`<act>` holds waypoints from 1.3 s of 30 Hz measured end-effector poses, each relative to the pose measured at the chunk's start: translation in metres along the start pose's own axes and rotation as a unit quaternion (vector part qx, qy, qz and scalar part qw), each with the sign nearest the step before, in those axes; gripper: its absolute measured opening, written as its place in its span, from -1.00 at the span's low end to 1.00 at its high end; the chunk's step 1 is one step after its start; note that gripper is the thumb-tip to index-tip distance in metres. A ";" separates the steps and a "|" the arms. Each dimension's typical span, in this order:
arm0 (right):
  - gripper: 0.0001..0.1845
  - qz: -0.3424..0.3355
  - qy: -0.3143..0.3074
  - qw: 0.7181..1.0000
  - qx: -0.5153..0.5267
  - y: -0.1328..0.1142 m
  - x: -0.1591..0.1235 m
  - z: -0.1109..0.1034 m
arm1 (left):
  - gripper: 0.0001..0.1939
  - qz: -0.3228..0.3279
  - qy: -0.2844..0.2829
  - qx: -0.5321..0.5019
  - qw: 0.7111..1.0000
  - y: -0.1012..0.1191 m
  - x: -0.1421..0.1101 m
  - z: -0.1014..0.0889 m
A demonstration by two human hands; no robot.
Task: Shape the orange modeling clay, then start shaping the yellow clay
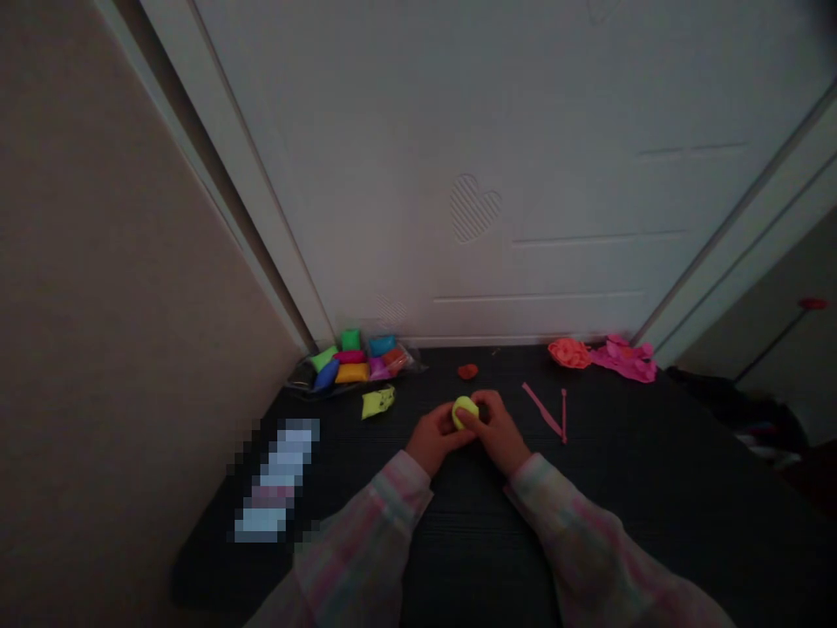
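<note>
A lump of yellow modelling clay (466, 406) is gripped between both hands above the dark table. My left hand (432, 439) closes on its left side, fingers curled against it. From the right, my right hand (500, 433) presses the same lump, thumb lying across its front. Left of the hands lies a small yellow packet (377, 402) with dark print. Just beyond them sits a small reddish-orange piece (467, 372). On the right, thin pink tool-like strips (546, 412) form a V shape.
A clear bag of colourful clay packs (353, 372) lies at the back left. Orange (569, 353) and pink (624, 358) shaped pieces rest at the back right. A pixelated bright rectangle (278, 481) is on the left. The table (484, 549) meets a white door (418, 131).
</note>
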State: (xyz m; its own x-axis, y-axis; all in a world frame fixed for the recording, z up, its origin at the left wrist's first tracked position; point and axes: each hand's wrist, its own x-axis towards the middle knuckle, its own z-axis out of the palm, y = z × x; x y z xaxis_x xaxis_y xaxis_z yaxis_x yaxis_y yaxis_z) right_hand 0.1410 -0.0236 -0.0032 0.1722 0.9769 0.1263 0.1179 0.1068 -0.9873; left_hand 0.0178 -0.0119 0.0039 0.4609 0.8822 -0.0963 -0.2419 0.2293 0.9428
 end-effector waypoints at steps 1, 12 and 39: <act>-0.69 -0.002 -0.008 1.000 0.002 0.001 -0.001 0.001 | -0.59 -0.010 -0.017 0.009 1.000 0.000 0.000 -0.001; -0.75 0.003 -0.186 0.982 -0.011 -0.009 -0.013 0.010 | -0.89 0.009 -0.014 0.362 0.932 0.000 -0.006 0.001; -0.66 -0.063 -0.156 0.983 -0.077 -0.007 -0.002 0.007 | -0.36 -0.085 0.143 0.101 0.981 -0.003 -0.004 0.003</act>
State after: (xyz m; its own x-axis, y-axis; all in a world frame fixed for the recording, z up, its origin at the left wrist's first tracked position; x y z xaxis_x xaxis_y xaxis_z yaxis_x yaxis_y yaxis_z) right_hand 0.1333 -0.0253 0.0031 -0.1576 0.9697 0.1867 0.2691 0.2241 -0.9367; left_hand 0.0193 -0.0170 0.0022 0.2150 0.9240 -0.3161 0.0049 0.3226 0.9465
